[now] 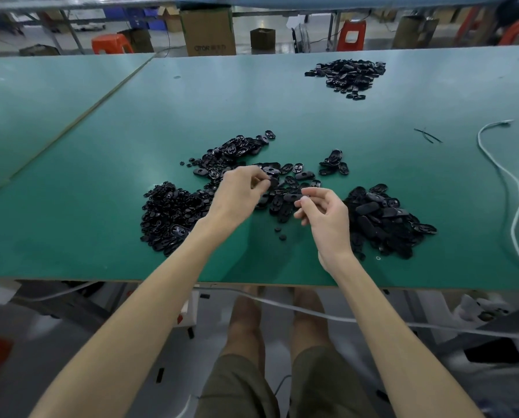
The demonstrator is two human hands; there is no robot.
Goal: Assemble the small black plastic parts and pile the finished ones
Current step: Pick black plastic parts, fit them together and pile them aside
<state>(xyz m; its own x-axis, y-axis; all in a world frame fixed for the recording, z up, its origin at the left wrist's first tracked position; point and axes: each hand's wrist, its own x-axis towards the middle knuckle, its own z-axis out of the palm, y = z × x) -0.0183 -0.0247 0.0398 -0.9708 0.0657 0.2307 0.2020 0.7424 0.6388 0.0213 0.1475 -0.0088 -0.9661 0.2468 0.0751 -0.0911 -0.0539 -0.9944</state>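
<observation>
Heaps of small black plastic parts lie on the green table [101, 236]. One heap [170, 215] sits to the left of my hands, another [384, 218] to the right, and a looser spread [285, 182] lies between and behind them. My left hand [240, 194] hovers over the middle spread and pinches a small black part [272, 183] at its fingertips. My right hand [324, 215] is beside it, fingers curled, thumb and forefinger pinched together; what they hold is too small to make out. A separate pile [348, 73] lies far back on the right.
A white cable [505, 182] snakes along the table's right side. Two thin black ties [428, 135] lie near it. A few tiny round pieces [279, 233] sit near the front edge. Cardboard boxes [208, 31] and red stools [351, 34] stand beyond the table.
</observation>
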